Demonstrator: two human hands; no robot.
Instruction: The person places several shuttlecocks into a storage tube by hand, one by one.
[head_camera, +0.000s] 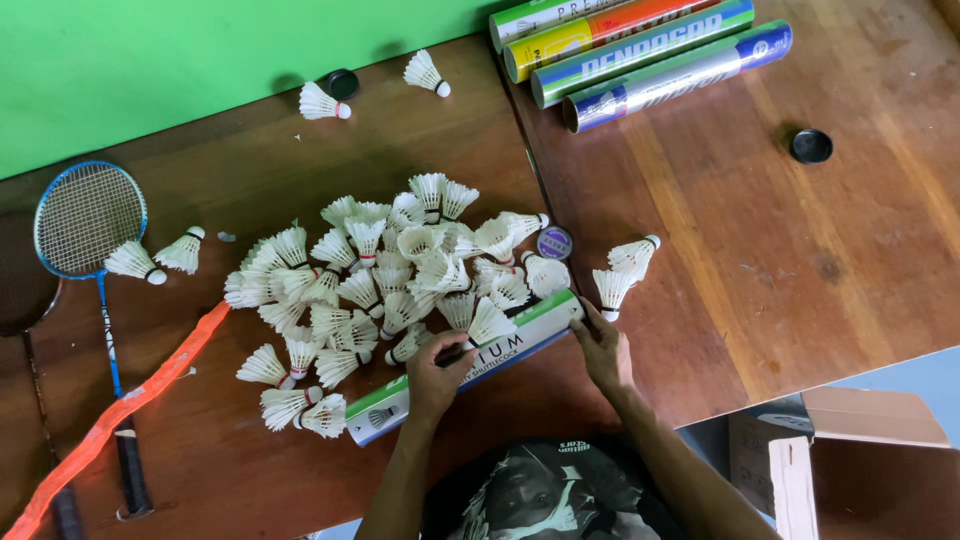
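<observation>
A: Nearest the near edge of the desk (800, 250), the left hand (435, 380) was closed around the middle of the white tube (470, 365), and the right hand (605, 350) gripped its open end.

B: And the tube itself?

A: Lying flat, touching the heap of shuttlecocks (400, 270).

B: The risk?

A: I'd say a careless sweep could crush feathers, or knock the two shuttlecocks by the right hand (622, 272) toward the edge.

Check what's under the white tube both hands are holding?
The tube lies on the brown table; its far edge touches the shuttlecock pile. Left hand and right hand cover parts. Underneath is hidden.
</observation>
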